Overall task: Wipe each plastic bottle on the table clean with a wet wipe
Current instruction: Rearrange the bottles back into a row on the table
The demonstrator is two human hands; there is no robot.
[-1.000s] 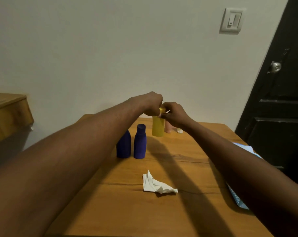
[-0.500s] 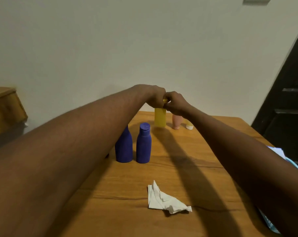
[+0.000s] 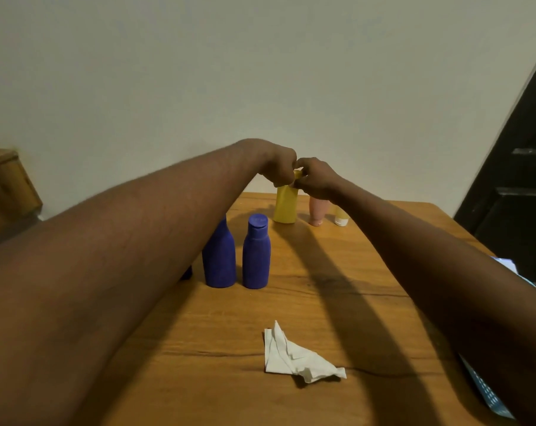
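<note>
Over wooden surface (image 3: 337, 265), by pale wall: pinching top of upright yellow bottle (image 3: 286, 207) with left grip (image 3: 276, 164) and right grip (image 3: 317, 179), both clamped on it. Nearer, crumpled wipe (image 3: 291, 355), untouched.

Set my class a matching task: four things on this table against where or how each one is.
1 yellow bottle
2 pink bottle
3 wipe
4 capped blue bottle

A lies crumpled, nearest the camera
B held at its top by left hand and right hand
C just right of the yellow one
D beside another blue bottle

Pairs: 1-B, 2-C, 3-A, 4-D
</note>
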